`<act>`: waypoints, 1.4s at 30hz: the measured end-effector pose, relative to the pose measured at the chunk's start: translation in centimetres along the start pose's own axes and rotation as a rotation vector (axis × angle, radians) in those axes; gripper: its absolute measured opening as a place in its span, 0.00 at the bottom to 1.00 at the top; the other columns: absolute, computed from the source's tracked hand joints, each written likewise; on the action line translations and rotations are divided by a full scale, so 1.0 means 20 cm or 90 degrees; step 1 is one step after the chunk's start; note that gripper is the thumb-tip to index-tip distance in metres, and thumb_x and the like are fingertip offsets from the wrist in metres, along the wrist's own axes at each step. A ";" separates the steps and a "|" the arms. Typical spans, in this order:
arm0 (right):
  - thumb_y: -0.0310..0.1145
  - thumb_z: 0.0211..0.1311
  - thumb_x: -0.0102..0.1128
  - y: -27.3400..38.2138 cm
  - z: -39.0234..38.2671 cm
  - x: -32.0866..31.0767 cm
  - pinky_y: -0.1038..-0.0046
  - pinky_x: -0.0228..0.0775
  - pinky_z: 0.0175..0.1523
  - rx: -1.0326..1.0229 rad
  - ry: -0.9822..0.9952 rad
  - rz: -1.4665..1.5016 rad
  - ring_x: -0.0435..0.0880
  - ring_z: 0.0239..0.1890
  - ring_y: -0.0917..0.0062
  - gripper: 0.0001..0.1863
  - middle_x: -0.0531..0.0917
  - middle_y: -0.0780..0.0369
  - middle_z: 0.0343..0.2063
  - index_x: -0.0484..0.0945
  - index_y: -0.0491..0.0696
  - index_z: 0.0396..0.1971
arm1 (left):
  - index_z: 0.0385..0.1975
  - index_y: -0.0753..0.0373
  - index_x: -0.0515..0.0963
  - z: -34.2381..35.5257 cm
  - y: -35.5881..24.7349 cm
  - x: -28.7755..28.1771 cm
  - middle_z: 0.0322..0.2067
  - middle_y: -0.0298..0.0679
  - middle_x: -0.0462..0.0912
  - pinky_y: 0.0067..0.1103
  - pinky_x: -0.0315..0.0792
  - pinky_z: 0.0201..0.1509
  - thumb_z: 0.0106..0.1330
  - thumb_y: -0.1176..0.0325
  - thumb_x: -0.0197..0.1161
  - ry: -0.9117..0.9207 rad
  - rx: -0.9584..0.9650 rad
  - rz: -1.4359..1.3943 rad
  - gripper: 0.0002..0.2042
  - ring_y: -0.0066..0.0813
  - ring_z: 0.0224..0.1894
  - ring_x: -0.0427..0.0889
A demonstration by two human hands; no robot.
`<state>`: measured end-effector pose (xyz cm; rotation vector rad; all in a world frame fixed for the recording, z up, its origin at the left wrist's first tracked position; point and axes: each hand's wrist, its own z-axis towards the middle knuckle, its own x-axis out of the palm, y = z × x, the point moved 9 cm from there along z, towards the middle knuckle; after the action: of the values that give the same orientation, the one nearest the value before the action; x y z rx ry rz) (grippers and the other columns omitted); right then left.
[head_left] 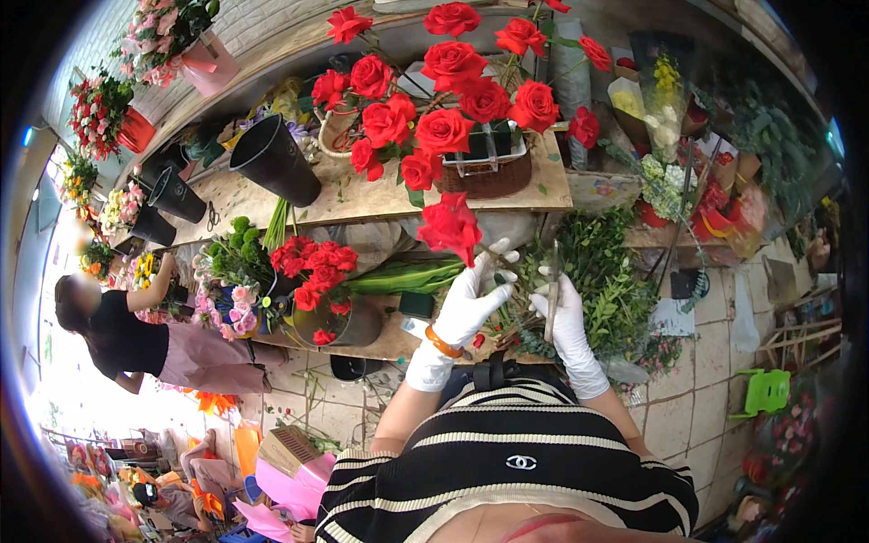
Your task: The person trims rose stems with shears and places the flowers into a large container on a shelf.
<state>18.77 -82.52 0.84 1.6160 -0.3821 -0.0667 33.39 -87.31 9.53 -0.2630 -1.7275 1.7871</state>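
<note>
cardboard box [288,450] – tan, open-topped, on the floor well below-left of the woven basket [487,172] | pink paper bag [294,493] – right under that box | no signs or screens that I can spot

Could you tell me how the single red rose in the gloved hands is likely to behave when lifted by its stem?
The red rose looks top-heavy: a large bloom on a thin stem, so it may nod. The left hand holds the stem below the bloom. Its petals probably bruise easily.
</note>
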 end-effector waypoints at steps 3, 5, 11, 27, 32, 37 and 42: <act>0.21 0.52 0.60 0.00 -0.01 -0.05 0.82 0.69 0.29 0.023 -0.009 0.024 0.77 0.25 0.81 0.24 0.75 0.65 0.27 0.66 0.42 0.51 | 0.60 0.64 0.62 0.06 0.01 -0.02 0.52 0.41 0.70 0.20 0.65 0.53 0.53 0.80 0.60 -0.047 0.136 0.469 0.31 0.21 0.47 0.71; 0.21 0.53 0.60 0.00 -0.01 -0.07 0.82 0.69 0.29 0.020 -0.033 0.015 0.77 0.24 0.81 0.23 0.75 0.64 0.27 0.67 0.42 0.50 | 0.53 0.65 0.69 0.09 -0.03 -0.02 0.43 0.39 0.76 0.18 0.70 0.46 0.57 0.78 0.60 -0.087 0.153 0.382 0.22 0.20 0.39 0.75; 0.18 0.53 0.59 0.09 0.01 -0.08 0.82 0.69 0.39 -0.078 -0.087 -0.065 0.76 0.32 0.82 0.24 0.75 0.65 0.32 0.66 0.43 0.51 | 0.44 0.67 0.72 0.12 -0.04 -0.08 0.35 0.38 0.80 0.18 0.74 0.40 0.60 0.72 0.63 -0.182 0.056 -0.020 0.14 0.23 0.35 0.79; 0.15 0.48 0.60 0.32 0.00 -0.13 0.76 0.66 0.53 -0.219 -0.108 -0.078 0.75 0.47 0.78 0.33 0.77 0.62 0.42 0.62 0.45 0.57 | 0.42 0.69 0.74 -0.01 -0.13 -0.53 0.40 0.43 0.78 0.25 0.77 0.44 0.65 0.66 0.58 -0.323 0.120 0.024 0.13 0.35 0.38 0.81; 0.29 0.59 0.57 0.15 0.01 -0.08 0.85 0.64 0.31 -0.080 0.050 -0.020 0.71 0.27 0.86 0.29 0.71 0.68 0.29 0.59 0.44 0.60 | 0.44 0.67 0.74 -0.02 -0.07 -0.57 0.41 0.39 0.78 0.25 0.73 0.48 0.67 0.65 0.55 -0.398 0.159 -0.101 0.13 0.31 0.41 0.79; 0.43 0.61 0.58 -0.01 0.00 0.04 0.84 0.63 0.23 0.101 0.106 0.015 0.69 0.21 0.86 0.22 0.72 0.67 0.27 0.66 0.46 0.47 | 0.44 0.66 0.74 -0.02 0.01 -0.50 0.42 0.39 0.78 0.25 0.73 0.47 0.66 0.65 0.56 -0.386 0.133 -0.111 0.12 0.30 0.41 0.79; 0.47 0.62 0.55 -0.01 0.01 0.07 0.84 0.61 0.19 0.092 0.128 0.162 0.70 0.20 0.86 0.20 0.73 0.67 0.25 0.69 0.47 0.44 | 0.45 0.65 0.73 0.00 0.05 -0.47 0.43 0.40 0.77 0.24 0.73 0.47 0.66 0.65 0.56 -0.341 0.124 -0.106 0.12 0.31 0.41 0.79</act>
<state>20.13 -83.21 0.99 1.6862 -0.4406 0.3200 40.51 -92.48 5.92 0.4707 -1.8328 1.9970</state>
